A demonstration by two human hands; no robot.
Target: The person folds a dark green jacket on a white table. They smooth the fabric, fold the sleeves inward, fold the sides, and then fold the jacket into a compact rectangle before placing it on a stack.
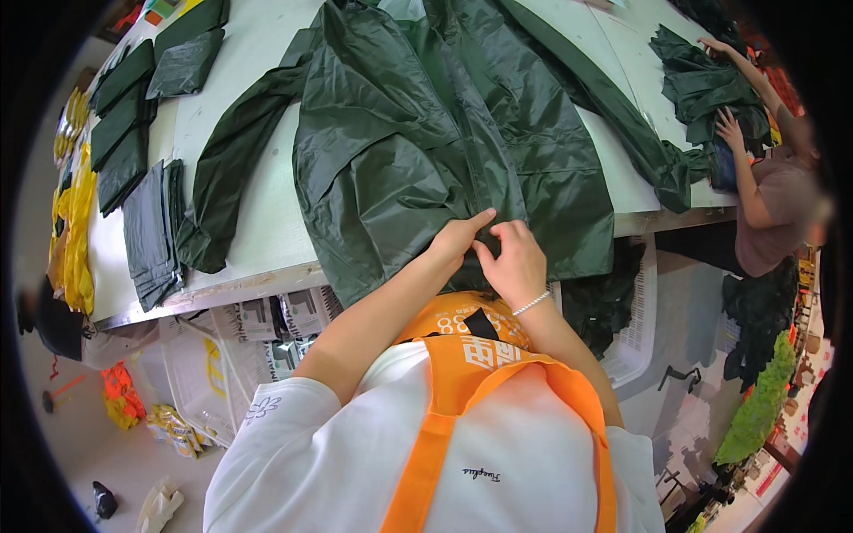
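Note:
A dark green rain jacket [382, 169] lies spread on the table before me, front side up, its sleeves out to both sides and its hem hanging over the near edge. Along the lower end of its front opening, my left hand [460, 235] is closed on the fabric, thumb stretched out on top and the other fingers mostly hidden. My right hand [517, 265] sits just beside it, fingers curled and pinching the placket near the hem. Whether a snap or zip lies between the fingertips is hidden.
Folded dark green garments [124, 142] are stacked on the left of the white table [258, 191]; yellow ones [80, 231] hang at its left end. At right, a co-worker [773, 195] handles another green garment [711, 89]. Plastic crates [635, 329] stand below the table.

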